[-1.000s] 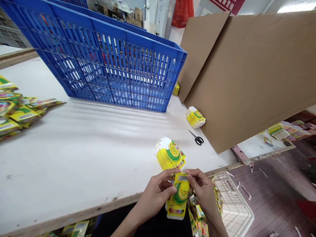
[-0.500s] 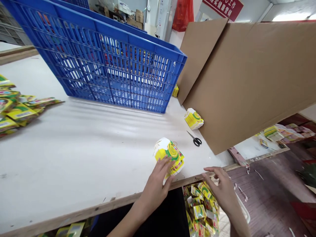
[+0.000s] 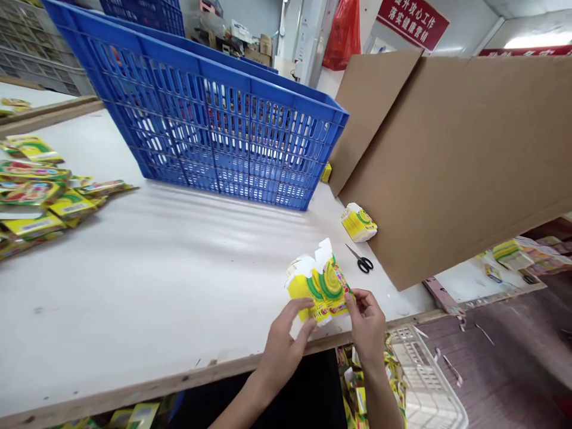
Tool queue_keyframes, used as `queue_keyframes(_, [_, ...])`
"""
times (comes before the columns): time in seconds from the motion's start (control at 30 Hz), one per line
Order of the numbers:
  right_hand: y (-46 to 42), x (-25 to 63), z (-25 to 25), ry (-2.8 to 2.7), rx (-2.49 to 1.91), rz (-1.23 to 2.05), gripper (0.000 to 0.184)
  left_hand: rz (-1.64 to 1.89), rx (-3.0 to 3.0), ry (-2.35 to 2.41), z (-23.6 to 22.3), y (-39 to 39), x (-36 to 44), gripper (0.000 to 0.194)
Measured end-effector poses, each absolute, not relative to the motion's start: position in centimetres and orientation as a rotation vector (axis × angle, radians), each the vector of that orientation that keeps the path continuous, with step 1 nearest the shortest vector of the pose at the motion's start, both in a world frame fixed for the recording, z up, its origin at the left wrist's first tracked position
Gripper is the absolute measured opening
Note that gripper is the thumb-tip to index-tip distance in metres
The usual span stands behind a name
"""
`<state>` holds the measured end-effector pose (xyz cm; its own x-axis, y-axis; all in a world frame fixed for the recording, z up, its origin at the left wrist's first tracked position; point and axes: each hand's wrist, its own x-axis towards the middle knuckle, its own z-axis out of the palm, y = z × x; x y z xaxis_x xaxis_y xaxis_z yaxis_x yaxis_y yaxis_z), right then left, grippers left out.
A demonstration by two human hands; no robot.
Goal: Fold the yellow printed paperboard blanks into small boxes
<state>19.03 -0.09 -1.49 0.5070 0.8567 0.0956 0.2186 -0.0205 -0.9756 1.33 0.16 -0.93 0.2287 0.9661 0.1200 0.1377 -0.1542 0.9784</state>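
Note:
A yellow and green flat carton point(image 3: 332, 279) with white flaps is pinched at its right edge by my right hand point(image 3: 367, 319), thumb in front. It is raised over a small stack of similar flat cartons point(image 3: 298, 287) near the table's front edge. My left hand point(image 3: 286, 339) is at the lower left of the stack, thumb and fingers apart, fingertips close to the cartons; whether they touch is hard to tell. Below the table edge, a white basket point(image 3: 431, 381) contains many folded yellow cartons point(image 3: 361, 399), partly hidden by my right forearm.
Black-handled scissors point(image 3: 364, 264) lie right of the stack, near another carton bundle point(image 3: 358, 223). A large blue crate point(image 3: 223, 131) stands at the back of the white table point(image 3: 179, 286). A tall cardboard sheet point(image 3: 456, 155) rises on the right. Filled yellow packs point(image 3: 40, 196) are heaped at left.
The folded carton between both hands has left them; my right hand opened out over the basket, then came back to the stack and took a flat carton. My left hand moved to the stack.

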Motion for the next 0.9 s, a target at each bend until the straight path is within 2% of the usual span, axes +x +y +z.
queue_keyframes(0.13, [-1.8, 17.5, -0.9, -0.693, -1.269, 1.043, 0.038, 1.167, 1.03, 0.856, -0.1, 0.7, 1.7, 0.03])
queue_keyframes(0.3, [-2.8, 15.1, -1.4, -0.535, -1.124, 1.283, 0.035, 1.062, 0.844, 0.516, -0.3, 1.2, 1.5, 0.062])
queue_keyframes(0.47, [-3.1, 14.3, -1.5, -0.578, -1.1, 1.379, 0.028, 0.974, 0.904, 0.434, -0.4, 0.7, 0.8, 0.06])
queue_keyframes(0.63, [-3.5, 15.0, -1.2, -0.802, -1.173, 1.304, 0.02, 0.97, 0.925, 0.419, -0.3, 0.7, 0.6, 0.054])
queue_keyframes(0.8, [-3.6, 16.3, 0.6, -1.176, -1.362, 0.802, 0.016, 0.91, 0.884, 0.41, 0.2, 0.5, 0.7, 0.047])
queue_keyframes(0.9, [-3.4, 16.8, 1.9, -1.496, -1.348, 0.657, 0.035, 0.823, 0.745, 0.346, 0.7, 0.1, 0.8, 0.044])
